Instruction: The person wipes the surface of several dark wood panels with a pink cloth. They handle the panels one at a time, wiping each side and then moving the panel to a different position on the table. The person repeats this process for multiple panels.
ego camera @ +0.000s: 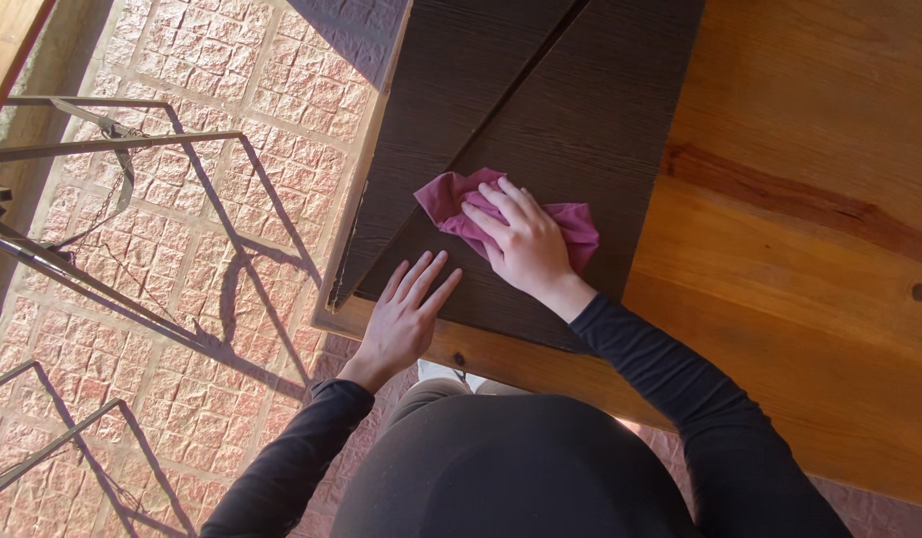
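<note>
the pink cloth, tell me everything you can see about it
The crumpled magenta-pink fabric cloth looks soft and thin, bunched into folds rather than spread flat. It lies on the dark brown wood-grain panel, near a seam between two such panels. The right hand presses flat on its middle, fingers spread, covering much of it, so the cloth shows only at the upper left and at the right of the hand. The left hand rests on the panel beside it, not touching it.

A single head-worn camera is looking almost straight down, close over the counter, with the right hand sitting near frame centre; left of the left hand it is taking in paved floor, probably well below.
</note>
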